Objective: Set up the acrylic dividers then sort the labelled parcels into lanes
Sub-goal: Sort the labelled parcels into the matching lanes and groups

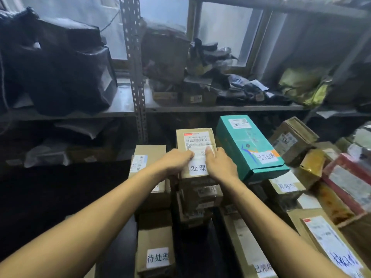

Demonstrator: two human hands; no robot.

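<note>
The fingertips of the left hand bend down onto the printed shipping label of a cardboard box, and those of the right hand lie flatter on the same label, the two hands close together. The thumbs are hidden, so I cannot tell whether either hand grips the box or only presses on it. A white handwritten tag shows between the wrists. The box sits on top of a stack of other boxes in the middle row.

Sorting looks well under way: tagged boxes already lie in rough rows, with a tagged carton in the left row and a teal box tilted on the right one. More parcels are heaped loosely at far right, likely still to be placed. No clear dividers can be made out in the dim light.

The cartons are matt brown card with taped seams and glossy paper labels. The teal box is long and smooth. Behind is a grey metal shelf holding crinkled black bags
</note>
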